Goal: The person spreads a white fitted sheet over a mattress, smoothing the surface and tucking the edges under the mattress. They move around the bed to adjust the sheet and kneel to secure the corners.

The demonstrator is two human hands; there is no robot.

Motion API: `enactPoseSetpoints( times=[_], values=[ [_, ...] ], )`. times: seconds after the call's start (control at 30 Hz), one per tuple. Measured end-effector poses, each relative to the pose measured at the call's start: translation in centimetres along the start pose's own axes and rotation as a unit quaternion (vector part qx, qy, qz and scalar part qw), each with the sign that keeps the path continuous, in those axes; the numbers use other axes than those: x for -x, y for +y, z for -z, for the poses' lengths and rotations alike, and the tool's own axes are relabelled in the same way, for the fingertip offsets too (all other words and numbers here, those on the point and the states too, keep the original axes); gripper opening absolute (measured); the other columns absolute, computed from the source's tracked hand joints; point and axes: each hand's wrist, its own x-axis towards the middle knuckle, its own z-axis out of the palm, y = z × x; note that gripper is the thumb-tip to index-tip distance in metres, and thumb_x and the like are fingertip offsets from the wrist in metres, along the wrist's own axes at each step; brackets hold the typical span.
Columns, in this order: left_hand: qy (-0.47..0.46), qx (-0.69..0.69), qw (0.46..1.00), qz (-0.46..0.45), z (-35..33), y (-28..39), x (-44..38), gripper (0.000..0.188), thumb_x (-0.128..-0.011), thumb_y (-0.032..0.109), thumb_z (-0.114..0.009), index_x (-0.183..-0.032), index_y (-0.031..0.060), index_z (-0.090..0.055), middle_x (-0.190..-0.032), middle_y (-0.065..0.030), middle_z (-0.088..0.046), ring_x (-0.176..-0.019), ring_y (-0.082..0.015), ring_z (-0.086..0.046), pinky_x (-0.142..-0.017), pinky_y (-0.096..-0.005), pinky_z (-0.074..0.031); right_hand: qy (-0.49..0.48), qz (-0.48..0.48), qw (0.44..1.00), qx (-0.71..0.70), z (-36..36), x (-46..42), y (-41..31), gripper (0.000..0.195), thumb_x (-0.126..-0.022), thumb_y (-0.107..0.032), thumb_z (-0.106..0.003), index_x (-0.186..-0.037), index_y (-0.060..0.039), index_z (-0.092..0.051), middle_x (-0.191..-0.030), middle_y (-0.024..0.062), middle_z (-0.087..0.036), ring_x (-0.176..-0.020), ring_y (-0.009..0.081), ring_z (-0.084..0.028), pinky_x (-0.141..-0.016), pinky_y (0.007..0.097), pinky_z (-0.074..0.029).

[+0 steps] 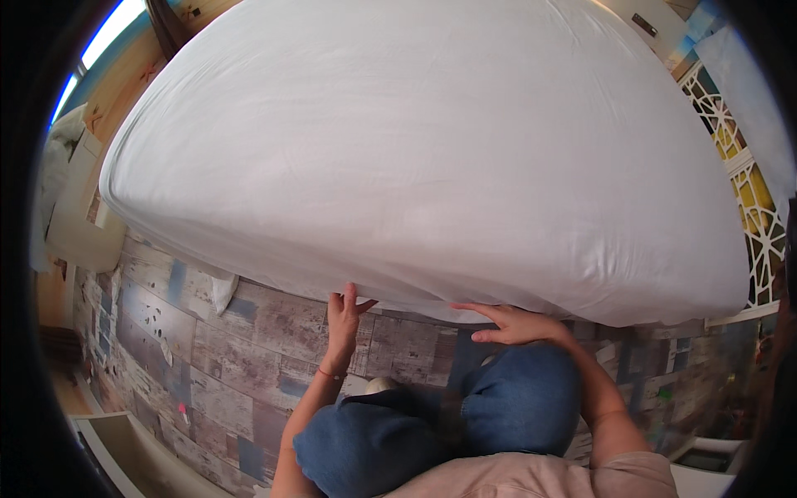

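Observation:
A white fitted sheet [423, 155] covers a large mattress in front of me, with small wrinkles near its right front corner. At the sheet's lower front edge is my left hand [346, 311], fingers spread and fingertips against the cloth; a thin red string circles that wrist. Farther right, my right hand [514, 324] reaches to the same hanging edge, its index finger touching the cloth and its thumb apart below. Neither hand plainly grips the fabric. The underside of the sheet's edge is hidden.
Patchwork wood-look flooring [230, 367] lies below, with small debris at the left. An open white drawer or box [143, 460] is at the lower left. A white lattice panel [756, 211] stands right of the bed. My bent knees are close to the bed's front side.

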Motion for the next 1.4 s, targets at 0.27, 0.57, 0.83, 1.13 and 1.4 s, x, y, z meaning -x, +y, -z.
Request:
enactPoseSetpoints(
  times=[0.27,0.57,0.83,1.13,1.4],
  values=[
    [0.062,-0.163,0.982,-0.073,-2.2,0.3,0.6,0.035,-0.096,0.023,-0.048,-0.082,-0.0066,-0.059,-0.060,-0.0042,-0.056,-0.051,-0.0131,-0.059,-0.045,-0.0271,-0.047,0.027,-0.041,0.997,-0.063,-0.6,1.1,1.2,0.062,-0.093,-0.036,-0.052,-0.142,-0.0093,-0.026,-0.144,0.0170,-0.030,-0.134,0.0296,-0.028,-0.108,0.0416,-0.024],
    [-0.052,0.066,0.970,0.227,-2.3,2.1,0.3,0.038,-0.097,0.027,-0.043,-0.078,-0.0018,-0.058,-0.060,-0.0062,-0.055,-0.051,-0.0151,-0.054,-0.052,-0.0304,-0.050,0.010,0.069,0.753,-0.654,-3.2,-0.6,5.2,0.048,-0.090,-0.030,-0.056,-0.134,-0.0167,-0.042,-0.147,0.0078,-0.029,-0.138,0.0214,-0.018,-0.106,0.0476,-0.023],
    [-0.100,0.121,0.981,0.111,-6.7,5.2,2.1,0.028,-0.092,0.013,-0.050,-0.111,-0.0061,-0.057,-0.108,-0.0115,-0.062,-0.100,-0.0201,-0.059,-0.090,-0.0314,-0.046,0.052,0.092,0.721,-0.684,-4.0,0.0,5.7,0.053,-0.087,-0.026,-0.060,-0.135,-0.0156,-0.040,-0.144,0.0095,-0.033,-0.135,0.0283,-0.025,-0.106,0.0511,-0.025],
    [-0.284,0.335,0.889,0.126,-6.2,4.2,2.8,0.046,-0.080,-0.002,-0.054,-0.125,-0.0018,-0.047,-0.131,-0.0127,-0.048,-0.125,-0.0251,-0.041,-0.109,-0.0407,-0.024,0.060,0.093,0.557,-0.823,-3.1,0.8,6.5,0.051,-0.084,-0.010,-0.060,-0.132,-0.0123,-0.042,-0.137,0.0091,-0.039,-0.129,0.0288,-0.032,-0.105,0.0510,-0.026],
    [-0.337,0.423,0.823,0.172,-9.1,4.5,1.0,0.066,-0.073,0.007,-0.063,-0.134,0.0107,-0.039,-0.139,-0.0027,-0.039,-0.131,-0.0219,-0.031,-0.110,-0.0373,-0.018,0.337,0.155,0.916,0.154,-2.9,1.6,5.6,0.035,-0.084,-0.020,-0.064,-0.114,-0.0040,-0.058,-0.116,0.0150,-0.057,-0.114,0.0326,-0.050,-0.097,0.0488,-0.037]
  ],
)
